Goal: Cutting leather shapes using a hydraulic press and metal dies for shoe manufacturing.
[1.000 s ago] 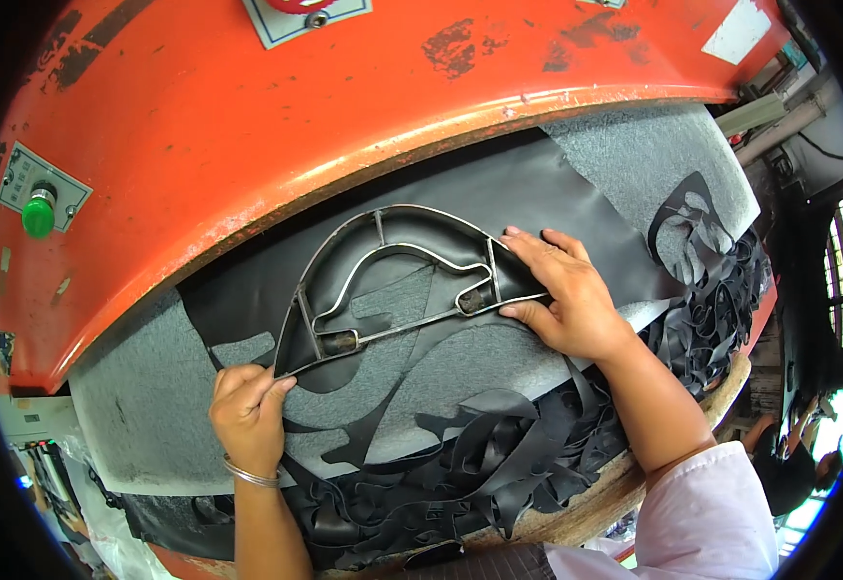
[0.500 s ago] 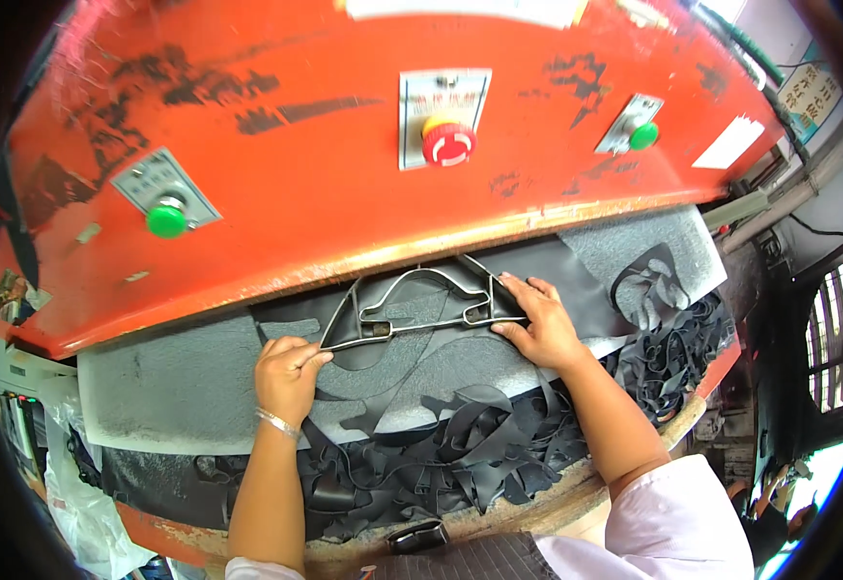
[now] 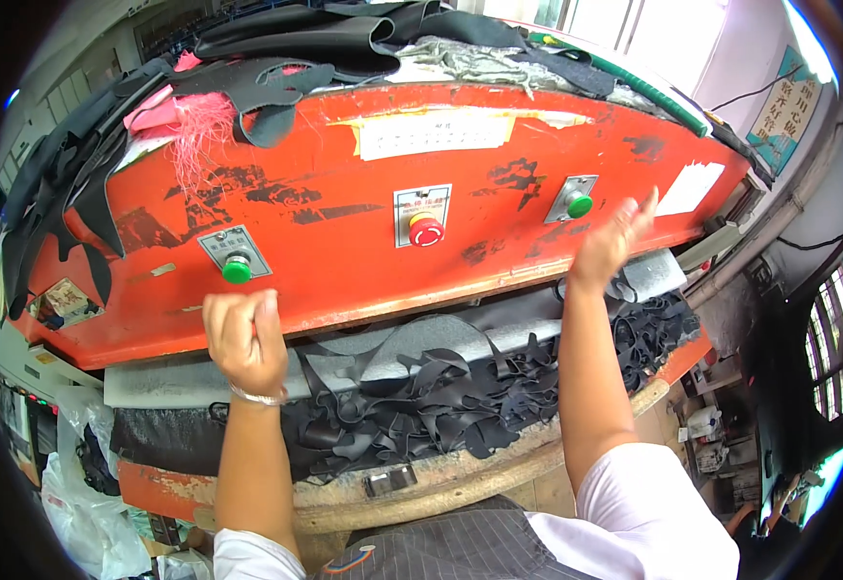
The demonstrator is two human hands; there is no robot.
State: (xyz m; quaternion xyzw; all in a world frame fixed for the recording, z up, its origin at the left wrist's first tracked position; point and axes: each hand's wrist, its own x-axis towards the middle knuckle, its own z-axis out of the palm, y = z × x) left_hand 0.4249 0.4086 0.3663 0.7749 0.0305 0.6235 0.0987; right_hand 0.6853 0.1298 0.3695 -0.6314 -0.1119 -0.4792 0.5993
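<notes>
My left hand is raised just below the left green push button, apart from it. Its fingers are curled in with the thumb up, and nothing shows in them. My right hand is lifted below and to the right of the other green button. Its fingers are stretched out, a little blurred, and hold nothing. Between the buttons sits a red mushroom-shaped stop button on the red machine front. Under that front, black sheet material lies on a pale cutting board; no metal cutting die shows.
Black offcut strips heap along the board's near side, before a worn ledge bearing a small black object. Black sheets and pink strands drape over the machine's top. Plastic bags hang at the left.
Both hands have let go of the metal cutting die and risen toward the green buttons. The view has tilted up, showing the machine's top; the die has gone out of sight.
</notes>
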